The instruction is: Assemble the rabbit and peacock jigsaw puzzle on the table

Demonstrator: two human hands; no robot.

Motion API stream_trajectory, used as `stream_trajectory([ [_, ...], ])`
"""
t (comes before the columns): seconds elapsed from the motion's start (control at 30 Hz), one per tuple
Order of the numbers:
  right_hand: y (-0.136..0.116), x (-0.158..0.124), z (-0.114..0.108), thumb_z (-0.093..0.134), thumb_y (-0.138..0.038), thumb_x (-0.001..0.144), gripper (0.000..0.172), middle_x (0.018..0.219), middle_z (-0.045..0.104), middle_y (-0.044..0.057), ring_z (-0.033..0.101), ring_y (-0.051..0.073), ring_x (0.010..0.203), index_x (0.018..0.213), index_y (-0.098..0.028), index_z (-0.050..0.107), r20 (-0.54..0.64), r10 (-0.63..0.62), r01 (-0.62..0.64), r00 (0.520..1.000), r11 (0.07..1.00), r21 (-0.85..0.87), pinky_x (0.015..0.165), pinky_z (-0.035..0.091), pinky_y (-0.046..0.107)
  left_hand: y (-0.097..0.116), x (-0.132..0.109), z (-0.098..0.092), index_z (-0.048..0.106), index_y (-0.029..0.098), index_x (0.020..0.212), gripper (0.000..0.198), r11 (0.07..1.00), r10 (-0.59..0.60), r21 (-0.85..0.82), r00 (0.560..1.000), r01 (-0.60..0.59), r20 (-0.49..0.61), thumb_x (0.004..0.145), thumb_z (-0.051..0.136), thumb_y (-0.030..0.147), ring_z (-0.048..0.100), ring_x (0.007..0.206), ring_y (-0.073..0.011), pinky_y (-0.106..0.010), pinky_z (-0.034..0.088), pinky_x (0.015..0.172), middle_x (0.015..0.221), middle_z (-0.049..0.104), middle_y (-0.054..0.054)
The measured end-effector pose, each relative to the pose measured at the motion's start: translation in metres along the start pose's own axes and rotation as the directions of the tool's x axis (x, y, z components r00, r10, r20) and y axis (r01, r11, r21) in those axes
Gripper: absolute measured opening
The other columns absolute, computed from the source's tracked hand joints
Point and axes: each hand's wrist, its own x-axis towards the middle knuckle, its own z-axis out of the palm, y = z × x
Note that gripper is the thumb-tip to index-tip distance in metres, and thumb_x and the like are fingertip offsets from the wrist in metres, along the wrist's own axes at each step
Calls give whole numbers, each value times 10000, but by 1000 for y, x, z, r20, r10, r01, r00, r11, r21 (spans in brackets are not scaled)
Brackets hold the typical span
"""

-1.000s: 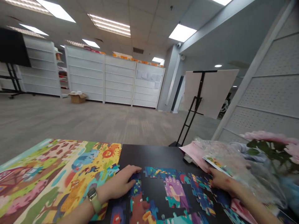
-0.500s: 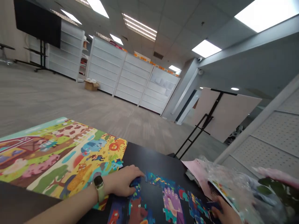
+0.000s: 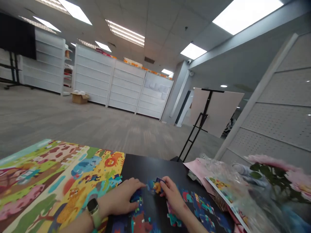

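Observation:
My left hand (image 3: 120,198), with a smartwatch (image 3: 92,208) on its wrist, lies flat with its fingertips on a dark blue jigsaw section (image 3: 136,202). My right hand (image 3: 173,198) pinches a small blue and orange jigsaw piece (image 3: 157,186) just above the black tabletop (image 3: 145,165). More joined jigsaw sections (image 3: 200,204) spread to the right of that hand, and its wrist hides part of them. Bottom-edge pieces are cut off by the frame.
A large colourful animal-scene puzzle mat (image 3: 60,181) lies left of the pieces. At right are a crumpled clear plastic bag (image 3: 233,184), pink paper (image 3: 196,170) and pink flowers (image 3: 279,171). An easel board (image 3: 213,110) stands beyond the table.
My right hand has moved left from the right-hand pieces to mid-table and now pinches a small piece. My left hand stays in place. The view has tilted back towards level.

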Motion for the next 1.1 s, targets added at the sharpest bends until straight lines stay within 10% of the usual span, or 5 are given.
stream_trajectory([
  [0.23,9,26,-24,639,-742,721,530,642,537,-51,490,111,545,738,-220,550,-62,25,-24,998,1000,11,498,405,227,-2,0,2,524,267,1426,679,998,-66,13,997,66,28,764,672,243,429,1411,-356,-538,301,1202,1494,533,-95],
  [0.53,0,10,8,678,-498,744,328,622,604,-33,524,134,548,906,-215,719,179,67,-34,982,983,-181,490,394,237,-11,3,7,382,242,1538,827,999,-43,-14,999,43,2,770,688,257,493,1347,-336,-519,297,1202,1428,578,-114],
  [0.87,-17,5,16,636,-269,812,278,779,759,29,685,225,742,1030,-239,805,223,-83,188,971,844,-503,711,497,317,4,1,-2,670,337,1233,451,997,50,56,998,-52,32,802,648,205,572,1151,-283,-431,442,1041,1236,622,-39],
  [1.1,-16,25,-20,611,-199,814,428,1289,684,128,567,302,1270,1230,-182,708,167,-193,255,967,751,-609,1120,372,420,11,1,-2,689,320,1164,359,994,37,100,998,-41,45,835,610,197,553,1140,-279,-422,433,1013,1224,598,-45],
])
